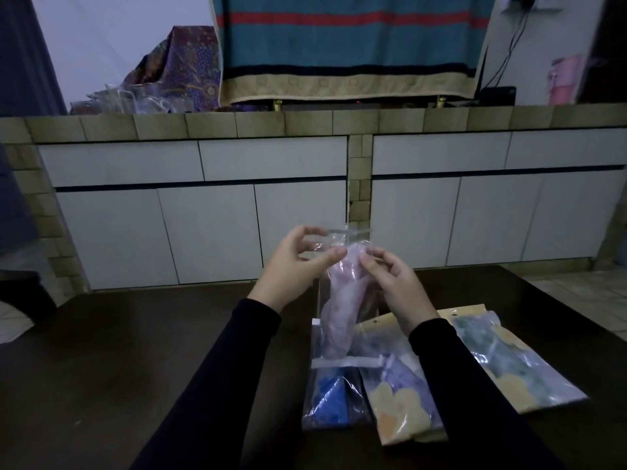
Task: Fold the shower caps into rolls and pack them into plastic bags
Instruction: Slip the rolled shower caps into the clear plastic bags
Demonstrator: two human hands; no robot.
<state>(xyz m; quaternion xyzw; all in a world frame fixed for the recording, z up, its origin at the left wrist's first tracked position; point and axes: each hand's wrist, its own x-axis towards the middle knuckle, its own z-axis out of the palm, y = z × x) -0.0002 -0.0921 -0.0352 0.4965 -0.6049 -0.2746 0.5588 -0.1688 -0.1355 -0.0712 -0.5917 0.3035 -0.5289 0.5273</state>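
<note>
Fingers of both hands pinch the clear bag point(339, 293) near its top, blurring the pink roll point(342, 286) inside.

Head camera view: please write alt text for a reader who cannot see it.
Two hands, left hand and right hand, hold upright a clear plastic bag containing a rolled pink shower cap, pinching near its open top. Three packed bags lie below on a dark table.

Pink rolled shower cap point(339, 300) in clear plastic bag point(334, 240), pinched between left hand point(298, 262) and right hand point(390, 283) above dark table point(135, 351).
</note>
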